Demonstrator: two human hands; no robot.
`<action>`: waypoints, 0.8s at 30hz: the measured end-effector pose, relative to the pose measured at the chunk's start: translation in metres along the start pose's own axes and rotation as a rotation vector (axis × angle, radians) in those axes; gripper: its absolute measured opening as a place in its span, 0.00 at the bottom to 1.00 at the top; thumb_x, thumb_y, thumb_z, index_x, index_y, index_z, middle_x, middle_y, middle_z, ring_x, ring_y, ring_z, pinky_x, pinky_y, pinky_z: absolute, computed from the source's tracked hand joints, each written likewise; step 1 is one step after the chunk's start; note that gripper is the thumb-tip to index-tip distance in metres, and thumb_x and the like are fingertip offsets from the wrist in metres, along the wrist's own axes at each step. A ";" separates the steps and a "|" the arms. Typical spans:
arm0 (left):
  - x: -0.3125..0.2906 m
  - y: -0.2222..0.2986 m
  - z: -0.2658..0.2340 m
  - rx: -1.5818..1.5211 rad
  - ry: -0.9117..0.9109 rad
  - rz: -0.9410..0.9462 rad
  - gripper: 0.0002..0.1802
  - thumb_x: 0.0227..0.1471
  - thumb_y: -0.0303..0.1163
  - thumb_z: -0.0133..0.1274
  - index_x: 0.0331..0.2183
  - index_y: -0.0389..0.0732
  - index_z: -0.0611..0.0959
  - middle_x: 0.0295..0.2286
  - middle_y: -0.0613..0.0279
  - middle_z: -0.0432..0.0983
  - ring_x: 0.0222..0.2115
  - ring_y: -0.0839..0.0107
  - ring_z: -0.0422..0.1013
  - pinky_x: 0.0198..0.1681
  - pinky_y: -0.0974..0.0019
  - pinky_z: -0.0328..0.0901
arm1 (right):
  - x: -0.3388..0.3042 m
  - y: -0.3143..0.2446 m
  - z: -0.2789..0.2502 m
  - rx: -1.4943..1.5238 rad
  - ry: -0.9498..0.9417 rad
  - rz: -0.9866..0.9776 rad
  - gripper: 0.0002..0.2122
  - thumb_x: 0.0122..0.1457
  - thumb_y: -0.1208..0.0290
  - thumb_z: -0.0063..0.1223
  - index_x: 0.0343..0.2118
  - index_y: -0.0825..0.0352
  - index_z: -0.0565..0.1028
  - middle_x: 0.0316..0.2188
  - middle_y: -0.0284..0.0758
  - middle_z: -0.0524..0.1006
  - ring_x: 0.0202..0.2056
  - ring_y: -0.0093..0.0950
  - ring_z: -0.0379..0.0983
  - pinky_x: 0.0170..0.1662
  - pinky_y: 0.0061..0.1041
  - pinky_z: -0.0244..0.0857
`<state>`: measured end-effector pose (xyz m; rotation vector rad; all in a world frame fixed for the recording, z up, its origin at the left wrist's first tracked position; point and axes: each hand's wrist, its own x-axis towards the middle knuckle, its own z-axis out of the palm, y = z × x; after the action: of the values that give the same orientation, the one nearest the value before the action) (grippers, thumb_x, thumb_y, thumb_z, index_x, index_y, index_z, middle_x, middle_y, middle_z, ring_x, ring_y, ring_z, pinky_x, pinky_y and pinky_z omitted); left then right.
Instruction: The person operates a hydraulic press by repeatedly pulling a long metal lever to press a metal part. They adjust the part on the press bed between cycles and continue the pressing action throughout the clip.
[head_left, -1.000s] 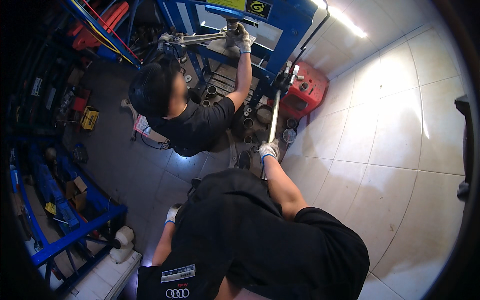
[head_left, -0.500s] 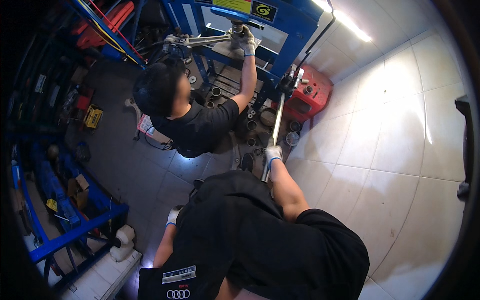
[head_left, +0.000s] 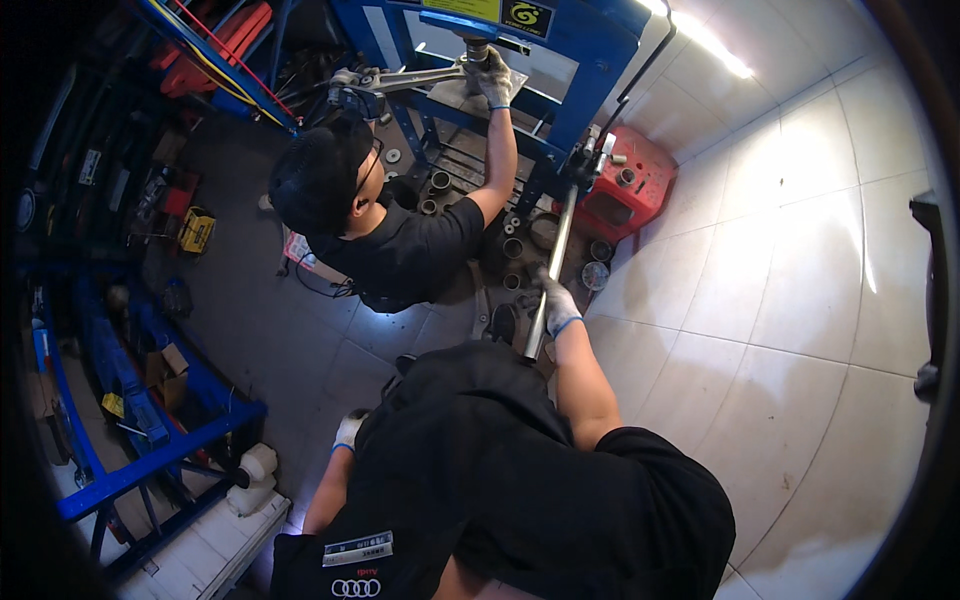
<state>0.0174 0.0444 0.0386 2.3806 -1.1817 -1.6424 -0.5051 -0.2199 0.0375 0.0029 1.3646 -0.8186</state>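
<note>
My right hand (head_left: 562, 304), in a white glove with a blue cuff, is closed on a long metal pipe (head_left: 561, 240). The pipe slants up to the pump lever of a blue shop press (head_left: 590, 75). Lower left, my gloved left hand (head_left: 349, 429) rests against my dark clothing, its fingers mostly hidden. At the press, a co-worker's gloved hand (head_left: 490, 80) holds a dark cylindrical piece (head_left: 476, 52) under the ram. A metal suspension control arm (head_left: 415, 77) reaches leftward from there.
The co-worker (head_left: 400, 240) crouches ahead, left of the pipe. A red plastic can (head_left: 640, 185) stands right of the press, by a tiled wall (head_left: 740, 300). Several metal rings (head_left: 513, 248) lie on the floor. A blue frame (head_left: 180, 450) with boxes is at left.
The pipe's lower end and my right hand have shifted slightly right in view. The co-worker's head has turned a little; their hand remains at the press.
</note>
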 end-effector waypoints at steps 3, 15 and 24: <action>0.007 0.006 0.003 0.097 -0.039 0.063 0.25 0.53 0.48 0.57 0.44 0.38 0.85 0.43 0.50 0.82 0.47 0.58 0.76 0.50 0.58 0.67 | -0.023 -0.001 0.007 -0.961 0.621 -0.070 0.26 0.56 0.48 0.59 0.46 0.68 0.72 0.47 0.53 0.78 0.55 0.45 0.73 0.56 0.43 0.66; -0.008 0.037 -0.007 0.111 -0.017 0.030 0.25 0.53 0.48 0.56 0.45 0.38 0.84 0.43 0.49 0.81 0.47 0.55 0.75 0.51 0.57 0.67 | -0.025 0.004 -0.012 -0.961 0.759 -0.134 0.31 0.57 0.44 0.50 0.45 0.74 0.78 0.46 0.54 0.78 0.52 0.46 0.75 0.54 0.42 0.68; -0.015 0.039 -0.006 0.087 -0.071 0.092 0.27 0.52 0.50 0.57 0.45 0.38 0.84 0.43 0.50 0.82 0.46 0.57 0.76 0.50 0.59 0.68 | -0.035 -0.004 0.008 -1.026 0.792 -0.145 0.24 0.53 0.49 0.60 0.41 0.68 0.81 0.44 0.50 0.80 0.49 0.44 0.77 0.51 0.41 0.70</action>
<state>-0.0022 0.0226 0.0692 2.2953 -1.3804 -1.6932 -0.4998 -0.2082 0.0713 -0.6329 2.4348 -0.1231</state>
